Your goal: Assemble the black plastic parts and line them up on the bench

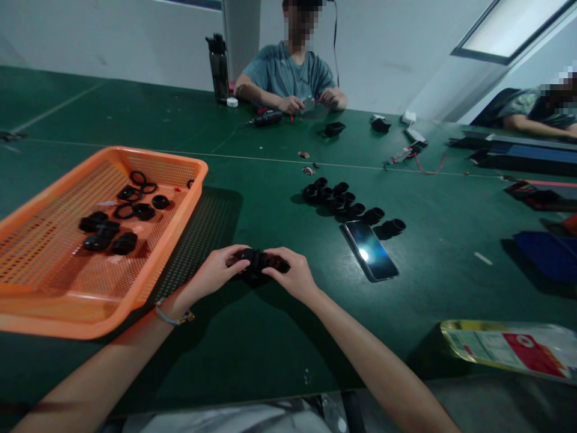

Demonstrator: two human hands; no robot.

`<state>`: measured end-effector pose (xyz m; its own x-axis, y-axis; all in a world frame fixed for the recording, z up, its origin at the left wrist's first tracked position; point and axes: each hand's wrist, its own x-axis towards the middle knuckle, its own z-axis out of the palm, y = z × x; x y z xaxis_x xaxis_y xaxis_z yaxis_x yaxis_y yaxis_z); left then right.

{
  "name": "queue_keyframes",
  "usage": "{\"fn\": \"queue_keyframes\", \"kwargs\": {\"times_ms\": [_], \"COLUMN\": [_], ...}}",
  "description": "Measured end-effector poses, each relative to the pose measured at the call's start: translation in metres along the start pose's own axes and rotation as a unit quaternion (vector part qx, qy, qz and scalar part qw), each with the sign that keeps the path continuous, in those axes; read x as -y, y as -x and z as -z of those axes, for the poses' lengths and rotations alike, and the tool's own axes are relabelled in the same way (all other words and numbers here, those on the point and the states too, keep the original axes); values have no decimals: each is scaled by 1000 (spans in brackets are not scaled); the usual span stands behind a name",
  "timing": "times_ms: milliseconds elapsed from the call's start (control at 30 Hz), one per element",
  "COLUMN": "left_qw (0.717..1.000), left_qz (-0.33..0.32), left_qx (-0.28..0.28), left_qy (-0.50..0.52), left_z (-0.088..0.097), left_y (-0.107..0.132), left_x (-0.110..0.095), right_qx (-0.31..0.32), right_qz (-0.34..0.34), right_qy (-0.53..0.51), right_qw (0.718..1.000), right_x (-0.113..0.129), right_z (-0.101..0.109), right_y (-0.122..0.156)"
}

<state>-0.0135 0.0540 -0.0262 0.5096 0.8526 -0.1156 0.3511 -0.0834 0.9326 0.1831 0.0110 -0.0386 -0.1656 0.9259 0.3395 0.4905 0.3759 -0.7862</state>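
Note:
Between my two hands is a black ribbed plastic fitting (258,260), held just above the green table (216,355). My left hand (228,264) grips its left end with thumb and fingers. The right end is in the closed fingers of my right hand (288,267); part of the fitting is hidden there. To the left, an orange mesh basket (155,273) holds black rings (124,210) and several black threaded parts (125,243). Beyond my right hand, several similar black fittings (338,204) stand in a loose cluster.
A phone (372,251) lies right of my hands. At the right front is a foil-edged packet (509,349), with a blue tray (547,255) behind it. Across the table, a person (288,72) handles a small part near a power drill (267,118) and a bottle (219,69).

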Motion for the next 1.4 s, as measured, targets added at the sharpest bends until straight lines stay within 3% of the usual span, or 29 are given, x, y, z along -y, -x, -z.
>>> {"fn": "queue_keyframes", "kwargs": {"times_ms": [400, 700, 1400], "left_qw": [1000, 1000, 1000], "left_qz": [1, 2, -3], "left_qx": [1, 2, -2], "left_qy": [5, -2, -11], "left_z": [0, 0, 0], "left_y": [1, 0, 1], "left_x": [-2, 0, -2], "right_qx": [-6, -21, -9], "right_qz": [19, -18, -17], "right_qy": [0, -3, -5], "right_qw": [1000, 1000, 1000], "right_x": [-2, -1, 2], "right_z": [1, -2, 0], "right_y": [1, 1, 0]}}
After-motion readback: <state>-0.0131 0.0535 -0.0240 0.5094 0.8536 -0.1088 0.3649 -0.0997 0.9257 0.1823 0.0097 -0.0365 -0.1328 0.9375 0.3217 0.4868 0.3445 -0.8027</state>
